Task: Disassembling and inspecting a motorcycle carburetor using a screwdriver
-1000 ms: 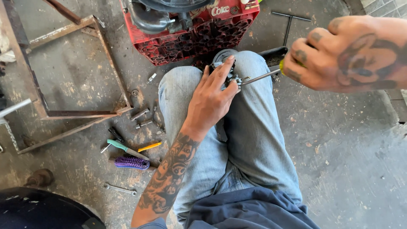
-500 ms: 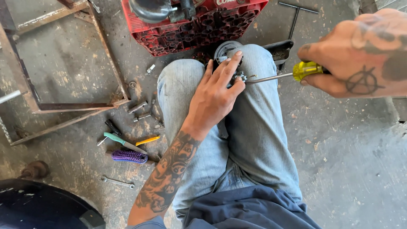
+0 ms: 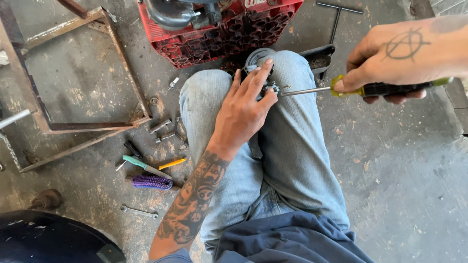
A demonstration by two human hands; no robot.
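Note:
I sit on a concrete floor with my legs in light blue jeans. My left hand presses a small metal engine part against my right knee; the fingers cover most of it. My right hand grips a screwdriver with a yellow and black handle. Its shaft lies level and its tip meets the part from the right.
A red plastic crate carrying a dark engine stands past my knees. A rusty metal frame lies at the left. Sockets, a purple brush, a teal-handled tool, a wrench, a T-handle wrench and a black tray lie around.
My right hand has drawn back to the right and rolled over, so the screwdriver now lies level against the part. My left hand stays on the part.

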